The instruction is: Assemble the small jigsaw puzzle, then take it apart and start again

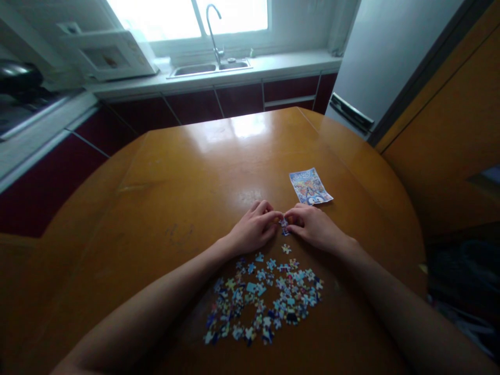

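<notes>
Between my fingertips, on the table top, lie a few small jigsaw puzzle pieces (pixel 285 227) that look joined in a short strip. My left hand (pixel 255 227) grips them from the left with thumb and forefinger. From the right, my right hand (pixel 308 224) pinches at the same pieces, and its fingers hide part of them. A single loose puzzle piece (pixel 286 249) lies just below. Nearer to me spreads a heap of loose puzzle pieces (pixel 281 284), mostly pale blue, white and dark blue. The printed picture sheet (pixel 310 186) lies beyond my right hand.
The brown wooden table (pixel 187 172) has rounded ends. Past its far edge stand a counter with a steel sink (pixel 195 69) and tap (pixel 213 36), and a microwave (pixel 111 54). A fridge (pixel 390 57) is at the right, a stove (pixel 35 109) at the left.
</notes>
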`<state>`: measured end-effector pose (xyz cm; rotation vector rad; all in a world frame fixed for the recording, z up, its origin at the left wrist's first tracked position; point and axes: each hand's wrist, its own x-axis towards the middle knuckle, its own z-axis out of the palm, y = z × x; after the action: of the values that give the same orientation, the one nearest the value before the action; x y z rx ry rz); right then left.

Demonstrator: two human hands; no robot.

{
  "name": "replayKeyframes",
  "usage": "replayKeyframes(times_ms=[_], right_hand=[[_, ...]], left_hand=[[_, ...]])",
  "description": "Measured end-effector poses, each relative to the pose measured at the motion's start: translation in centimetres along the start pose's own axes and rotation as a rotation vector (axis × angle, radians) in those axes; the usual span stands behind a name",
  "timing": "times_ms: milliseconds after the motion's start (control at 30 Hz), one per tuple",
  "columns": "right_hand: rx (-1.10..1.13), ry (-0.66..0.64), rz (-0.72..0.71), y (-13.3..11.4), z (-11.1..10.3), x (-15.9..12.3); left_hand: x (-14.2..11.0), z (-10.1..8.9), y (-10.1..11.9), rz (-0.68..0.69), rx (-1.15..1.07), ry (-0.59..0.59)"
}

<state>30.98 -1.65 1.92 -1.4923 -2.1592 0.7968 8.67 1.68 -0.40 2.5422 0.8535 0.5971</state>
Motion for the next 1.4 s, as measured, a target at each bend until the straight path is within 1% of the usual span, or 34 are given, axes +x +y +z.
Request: replayKeyframes(times_ms=[533,800,933,1000,1100,1133,1200,1267,1333,1400], right_hand=[[-0.001,0.006,0.008,0.3,0.3,-0.1],[0.011,0.018,0.002,0.3,0.3,-0.1],[0.101,0.029,0.011,0.4,-0.3,0.0],[0.136,0.05,0.028,-0.2,-1.1,-0.2],[0.088,0.091,0.043,-2.3,-2.4,-1.3],[0.042,0.086,0.052,-3.2,-2.6,-1.9],[-0.076,0.031,0.071,-5.0,-2.5,-3.6],[-0.155,-0.063,0.047,-6.2,-1.7,-5.6],[-0.177,-0.148,0.046,-6.8,-0.4,-7.7],[-0.18,-0.171,0.071,-6.9,0.8,-9.4]], left_hand=[[0.1,0.0,0.1,0.006,-0.018,0.001],[0.0,-0.1,0.1,0.021,0.008,0.0],[0.0,-0.1,0.1,0.031,0.021,-0.004],[0.0,0.0,0.0,0.039,0.032,-0.002],[0.0,0.1,0.0,0.048,0.048,0.004],[0.0,0.1,0.0,0.048,0.052,0.006],[0.0,0.1,0.0,0.044,0.056,0.007],[0.0,0.1,0.0,0.039,0.054,0.011],[0.1,0.1,0.0,0.036,0.047,0.014],[0.1,0.2,0.0,0.04,0.039,0.016]])
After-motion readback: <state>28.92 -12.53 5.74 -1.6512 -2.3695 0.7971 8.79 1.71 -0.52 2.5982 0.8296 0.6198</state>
